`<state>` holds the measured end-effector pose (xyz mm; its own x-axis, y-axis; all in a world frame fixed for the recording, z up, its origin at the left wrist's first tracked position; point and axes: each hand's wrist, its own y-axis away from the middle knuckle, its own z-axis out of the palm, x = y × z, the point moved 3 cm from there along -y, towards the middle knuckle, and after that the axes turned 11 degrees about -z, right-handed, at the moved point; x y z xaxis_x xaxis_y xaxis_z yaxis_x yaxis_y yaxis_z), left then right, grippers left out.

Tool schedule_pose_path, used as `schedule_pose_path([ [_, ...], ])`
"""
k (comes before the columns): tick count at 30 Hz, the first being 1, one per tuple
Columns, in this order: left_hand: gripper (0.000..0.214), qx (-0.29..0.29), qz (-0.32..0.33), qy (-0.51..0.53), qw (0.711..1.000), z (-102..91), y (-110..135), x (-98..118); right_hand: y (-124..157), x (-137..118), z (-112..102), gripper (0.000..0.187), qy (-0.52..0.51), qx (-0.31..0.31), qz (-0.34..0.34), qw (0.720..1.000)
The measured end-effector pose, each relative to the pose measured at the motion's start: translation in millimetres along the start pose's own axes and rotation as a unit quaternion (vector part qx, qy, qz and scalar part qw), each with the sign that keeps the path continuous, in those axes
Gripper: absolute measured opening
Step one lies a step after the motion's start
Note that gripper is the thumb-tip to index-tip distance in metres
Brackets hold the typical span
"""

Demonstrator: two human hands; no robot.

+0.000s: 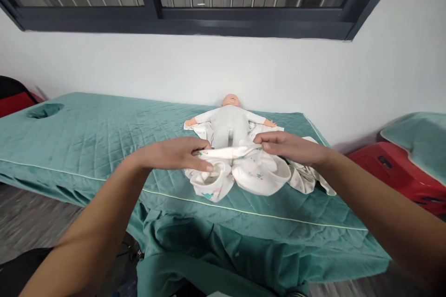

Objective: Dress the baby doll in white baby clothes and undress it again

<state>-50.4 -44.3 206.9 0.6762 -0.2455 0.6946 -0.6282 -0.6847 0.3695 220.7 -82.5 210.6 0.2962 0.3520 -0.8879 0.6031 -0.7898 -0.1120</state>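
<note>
A pair of white printed baby pants [256, 177] is in both hands, its waistband stretched between them and its two legs bunched below. My left hand [183, 154] pinches the waistband's left end between thumb and fingers. At the right end, the fingers of my right hand [284, 145] are closed on the cloth, partly hiding it. Just beyond lies a baby doll [230, 120] on its back, head toward the wall, arms spread. It has a white body, and a white garment [202, 130] is spread beneath it.
A green quilted bed [104, 134] with a face hole at its left end stands against the white wall. Another crumpled printed cloth [304, 178] lies beside my right forearm. To the right are a red case [390, 167] and a green cushion [418, 141].
</note>
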Motion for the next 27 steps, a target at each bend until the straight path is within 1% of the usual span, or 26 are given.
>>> schedule_pose_path([
  [5, 0.029, 0.08, -0.014, 0.033, 0.996, -29.6, 8, 11, -12, -29, -18, 0.047, 0.07, 0.026, 0.004, 0.997],
  [8, 0.03, 0.126, 0.008, 0.021, 0.992, -51.9, 13, 30, -22, -53, -30, 0.047, 0.15, 0.016, 0.006, 0.989],
  [10, 0.03, 0.18, 0.039, 0.012, 0.983, -68.1, 18, 49, -30, -73, -37, 0.046, 0.219, -0.003, 0.004, 0.976],
  [12, 0.026, 0.234, 0.08, 0.014, 0.969, -80.4, 26, 70, -37, -94, -43, 0.042, 0.264, -0.012, -0.007, 0.964],
  [15, 0.024, 0.295, 0.15, 0.03, 0.943, -87.7, 38, 97, -45, -125, -47, 0.039, 0.275, -0.005, -0.03, 0.961],
  [17, 0.026, 0.335, 0.184, 0.038, 0.923, -88.1, 47, 108, -48, -140, -46, 0.037, 0.254, -0.004, -0.039, 0.966],
  [19, 0.031, 0.353, 0.199, 0.03, 0.914, -87.7, 55, 114, -49, -149, -44, 0.035, 0.214, -0.005, -0.056, 0.975],
  [21, 0.035, 0.366, 0.202, 0.021, 0.908, -89.7, 62, 115, -50, -154, -43, 0.035, 0.173, 0.0, -0.089, 0.981],
  [22, 0.036, 0.382, 0.2, 0.019, 0.902, -92.4, 65, 113, -51, -156, -43, 0.035, 0.159, 0.003, -0.107, 0.981],
  [23, 0.036, 0.407, 0.195, 0.018, 0.892, -96.2, 68, 111, -52, -157, -43, 0.036, 0.153, 0.004, -0.12, 0.981],
  [25, 0.032, 0.474, 0.188, 0.009, 0.86, -105.0, 76, 105, -53, -159, -45, 0.035, 0.167, 0.002, -0.131, 0.977],
  [27, 0.03, 0.522, 0.183, -0.014, 0.833, -112.7, 81, 100, -55, -160, -51, 0.033, 0.2, 0.033, -0.131, 0.97],
])
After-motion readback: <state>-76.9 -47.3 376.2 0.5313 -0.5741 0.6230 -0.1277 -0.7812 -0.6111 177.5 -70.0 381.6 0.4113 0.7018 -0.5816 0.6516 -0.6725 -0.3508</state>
